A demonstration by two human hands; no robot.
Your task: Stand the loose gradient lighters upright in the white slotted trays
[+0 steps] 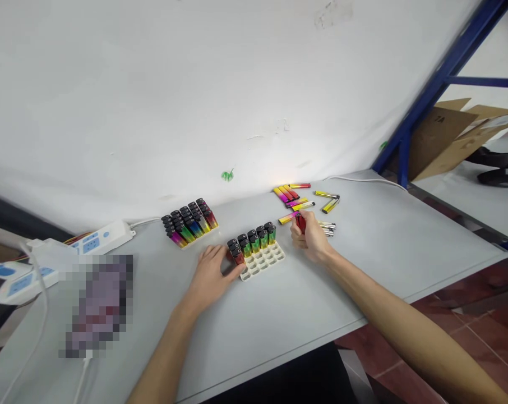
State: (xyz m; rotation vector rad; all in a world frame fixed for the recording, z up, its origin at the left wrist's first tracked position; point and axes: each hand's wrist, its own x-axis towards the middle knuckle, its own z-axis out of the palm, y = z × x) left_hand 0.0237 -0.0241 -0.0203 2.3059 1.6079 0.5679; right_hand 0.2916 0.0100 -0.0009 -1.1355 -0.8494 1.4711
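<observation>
In the middle of the table is a cream-coloured slotted tray (pixel 263 265), its back rows filled with upright green-yellow lighters (pixel 254 243) and its front slots bare. Red lighters (pixel 238 255) stand at its left end. My left hand (pixel 214 275) lies against that end, fingers spread on the table and thumb at the tray's corner. To the right of the tray, my right hand (pixel 310 235) is closed around a red lighter (pixel 300 223), held upright. Loose lighters in pink, yellow and red (pixel 286 193) lie just beyond it.
A second tray packed with upright lighters (pixel 189 223) stands at the back left. Power strips (pixel 95 238) and a blurred-out object with a cable (pixel 102 303) are on the left. More lighters (pixel 330 203) lie towards the wall. A blue metal frame (pixel 430 90) and cardboard box (pixel 439 132) stand at right.
</observation>
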